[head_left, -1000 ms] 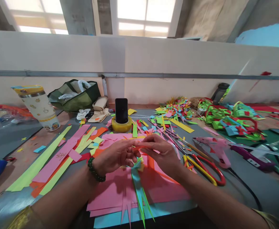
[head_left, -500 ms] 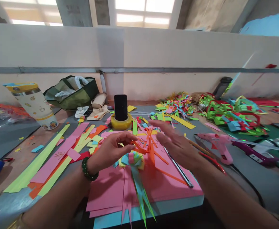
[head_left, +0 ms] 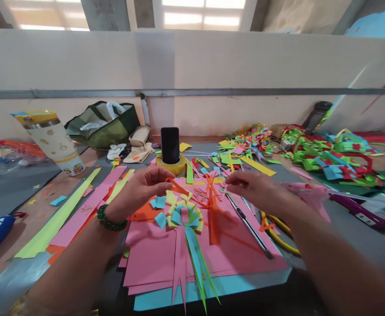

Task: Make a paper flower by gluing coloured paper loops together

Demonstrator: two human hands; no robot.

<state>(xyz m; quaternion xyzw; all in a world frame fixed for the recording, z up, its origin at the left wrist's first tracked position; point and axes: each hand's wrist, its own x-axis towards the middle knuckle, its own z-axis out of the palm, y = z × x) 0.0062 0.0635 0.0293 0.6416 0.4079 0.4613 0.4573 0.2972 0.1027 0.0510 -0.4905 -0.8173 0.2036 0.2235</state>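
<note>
My left hand [head_left: 149, 182] pinches a bent orange paper strip [head_left: 178, 187] between thumb and fingers. Across from it, my right hand [head_left: 253, 186] has its fingers drawn together above loose scraps; whether they grip anything is hidden. Between and below the hands lies a paper flower [head_left: 184, 215] of yellow and blue loops with a pink centre, and pink, blue and green pointed tails hang from it. Several narrow orange strips [head_left: 214, 219] cross each other beside the flower. All of this rests on pink paper sheets [head_left: 153, 259] above a light blue block [head_left: 245, 285].
A slim silver-and-dark tool [head_left: 250, 228] lies on the sheets, with a yellow handle loop [head_left: 284, 239] to its right. Behind are a phone [head_left: 170, 145] in a yellow tape roll [head_left: 171, 167], a tumbler [head_left: 52, 142], a pink glue gun [head_left: 311, 193] and paper garlands [head_left: 337, 153].
My left hand has moved left and up with the orange strip, away from the flower. My right hand has gone from flat fingers to drawn-together ones, lower and rightward. The flower is now more exposed.
</note>
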